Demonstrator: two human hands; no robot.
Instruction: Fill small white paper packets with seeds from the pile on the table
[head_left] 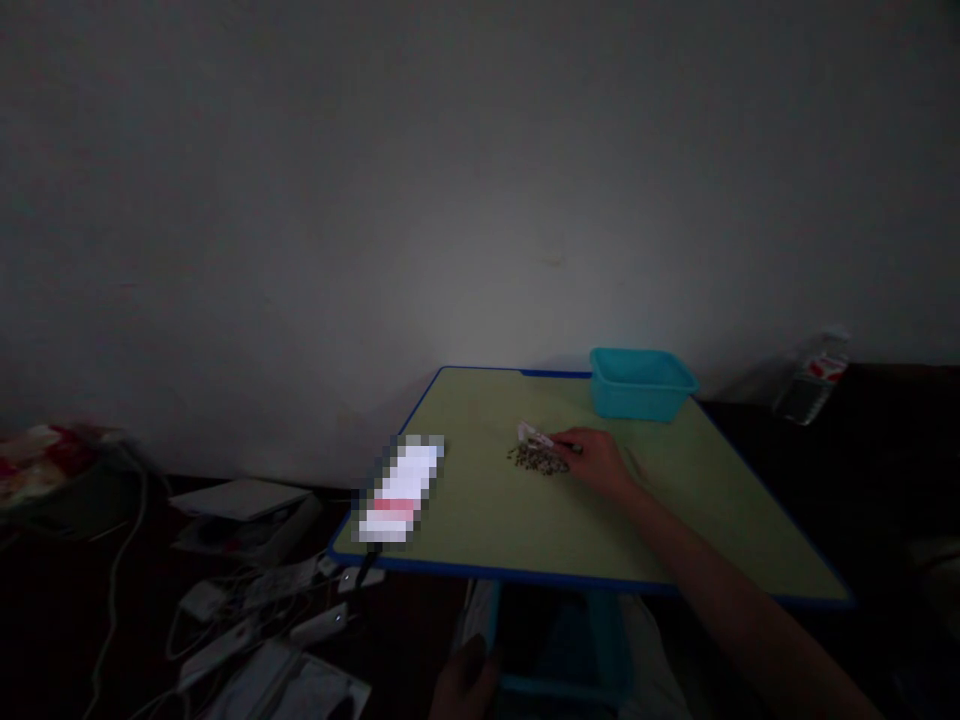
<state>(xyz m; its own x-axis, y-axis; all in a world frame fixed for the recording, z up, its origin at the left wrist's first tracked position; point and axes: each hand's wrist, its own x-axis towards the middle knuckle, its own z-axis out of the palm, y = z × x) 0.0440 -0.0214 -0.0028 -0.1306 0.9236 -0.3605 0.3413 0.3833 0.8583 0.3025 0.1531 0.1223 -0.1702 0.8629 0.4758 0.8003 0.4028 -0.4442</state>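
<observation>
Grip of your right hand (pixel 598 460): fingers pinched together on a small pale printed strip (pixel 535 436). Strip reaches leftward over the far side of the pile of small dark bits (pixel 540 460); material too dim to name. Your fingertips sit at the pile's right edge, palm down, forearm running back toward you.

Your left hand (pixel 466 682): low, nearer you than the pile and to its left, below tabletop level. Partly cut off and dark; you cannot tell whether its grip is spread or closed. Lower light-blue tub (pixel 562 690) just beside it, also nearer you than the pile.

Pile lies loose on the yellow-green table (pixel 480 520), which has a blue rim; a few bits scattered at the pile's left side. Left of the pile, a lit phone (pixel 401 492), screen pixelated, dark cable at its near end. Beyond the pile and to its right, a light-blue plastic basket (pixel 642 402) at the table's far edge. Well right of the pile, off the table, a clear bottle (pixel 816 382) with red-and-white label, tilted. Well left of the pile and lower, tangled white cables and power strips (pixel 319 625).
</observation>
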